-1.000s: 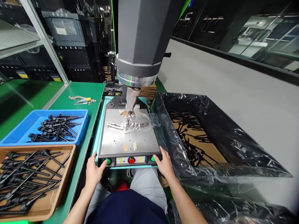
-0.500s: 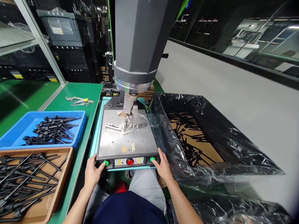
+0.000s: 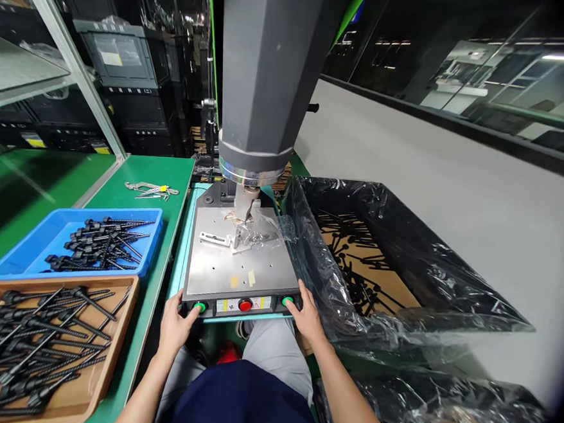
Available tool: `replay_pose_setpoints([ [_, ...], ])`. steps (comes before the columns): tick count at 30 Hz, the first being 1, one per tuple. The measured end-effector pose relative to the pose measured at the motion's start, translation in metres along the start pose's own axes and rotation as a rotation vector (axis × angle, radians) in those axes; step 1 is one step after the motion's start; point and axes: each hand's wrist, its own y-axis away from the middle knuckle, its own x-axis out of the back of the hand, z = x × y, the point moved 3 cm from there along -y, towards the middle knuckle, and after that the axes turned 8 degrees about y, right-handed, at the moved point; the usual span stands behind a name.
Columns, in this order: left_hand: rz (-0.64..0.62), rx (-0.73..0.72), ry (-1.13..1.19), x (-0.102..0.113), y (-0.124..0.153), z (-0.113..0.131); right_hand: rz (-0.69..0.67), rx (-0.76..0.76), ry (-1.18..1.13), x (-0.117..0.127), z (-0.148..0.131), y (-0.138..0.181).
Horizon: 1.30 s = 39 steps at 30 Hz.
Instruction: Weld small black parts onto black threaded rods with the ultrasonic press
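Observation:
My left hand rests at the left front corner of a bench press, thumb on the left green button and fingers stretched along the side. At the other front corner, my right hand has its thumb on the right green button; its fingers extend along the edge. Neither hand holds a loose object. Above the metal plate hangs the grey press head. Its tapered metal tool reaches down to a small fixture partly covered by clear plastic film. Any part under the tool is hidden.
A red button sits between the green ones. To the left are a blue tray and a brown tray of black threaded parts, plus pliers. A film-lined box with black parts stands right.
The press head and its tool have come down slightly toward the fixture. My hands stay at the two green buttons. The view has shifted a little.

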Motion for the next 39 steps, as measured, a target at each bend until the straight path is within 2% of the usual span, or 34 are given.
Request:
replay_pose_setpoints([
  [3,0.111,-0.019,0.021,0.004,0.0,0.013,-0.009,-0.002,-0.006,0.0,0.0,0.0],
  [5,0.175,-0.093,0.046,0.004,-0.001,0.033,-0.006,-0.007,-0.014,-0.001,0.0,0.0],
  [6,0.165,-0.128,0.085,0.001,-0.002,0.046,0.0,-0.008,-0.021,-0.001,0.0,0.0],
  [8,0.086,-0.146,0.234,-0.01,-0.009,0.07,0.007,-0.019,-0.04,0.0,0.001,-0.002],
  [11,-0.042,-0.078,0.5,-0.035,-0.025,0.104,0.028,-0.063,-0.062,0.008,-0.004,-0.008],
  [13,-0.122,-0.032,0.609,-0.052,-0.036,0.125,0.123,-0.081,-0.046,0.018,-0.015,-0.013],
  [16,-0.245,0.015,0.663,-0.074,-0.051,0.154,0.256,-0.043,-0.094,0.027,-0.046,-0.019],
  [17,-0.268,0.032,0.664,-0.079,-0.055,0.162,0.236,-0.022,-0.144,0.026,-0.059,-0.021],
  [19,-0.292,0.072,0.659,-0.087,-0.061,0.175,0.11,0.015,-0.255,0.016,-0.085,-0.024],
  [22,-0.308,0.099,0.647,-0.096,-0.068,0.187,-0.1,0.106,-0.36,-0.008,-0.121,-0.032],
  [25,-0.302,0.049,0.685,-0.101,-0.073,0.193,-0.171,0.247,-0.356,-0.027,-0.148,-0.049],
  [28,-0.323,-0.001,0.774,-0.104,-0.076,0.198,-0.116,0.324,-0.279,-0.037,-0.166,-0.075],
  [35,-0.341,0.004,0.898,-0.102,-0.078,0.211,0.117,0.323,-0.177,-0.04,-0.193,-0.136],
  [39,-0.321,0.017,0.962,-0.098,-0.085,0.22,0.139,0.391,-0.169,-0.035,-0.214,-0.168],
])
